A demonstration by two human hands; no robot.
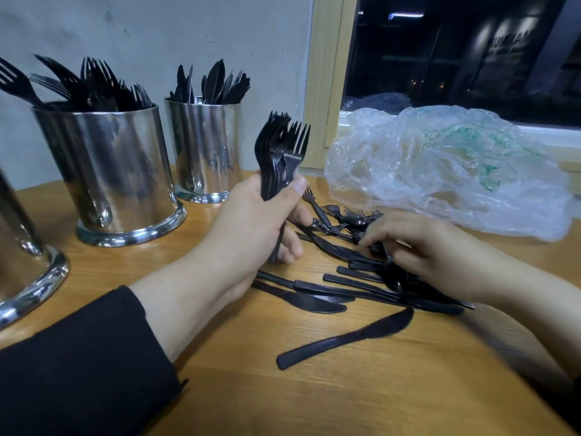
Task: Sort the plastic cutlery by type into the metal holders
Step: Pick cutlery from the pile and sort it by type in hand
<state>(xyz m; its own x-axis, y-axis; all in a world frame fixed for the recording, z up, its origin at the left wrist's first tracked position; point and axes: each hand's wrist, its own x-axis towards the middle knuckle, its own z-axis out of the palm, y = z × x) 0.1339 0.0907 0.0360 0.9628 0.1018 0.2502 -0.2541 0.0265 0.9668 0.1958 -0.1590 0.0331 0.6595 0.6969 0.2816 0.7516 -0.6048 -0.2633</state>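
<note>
My left hand (251,228) grips a bundle of black plastic forks (281,152) upright, tines up, above the wooden table (220,388). My right hand (430,250), blurred, reaches into a loose pile of black cutlery (339,278) on the table, fingers curled over it; what it holds is unclear. A single black knife (349,338) lies nearest me. A metal holder (110,177) at the left is full of forks. A second holder (206,149) behind it carries knives and a few forks.
Part of a third metal holder (19,256) shows at the far left edge. A crumpled clear plastic bag (446,171) lies at the back right below a dark window (456,51). A grey wall stands behind the holders.
</note>
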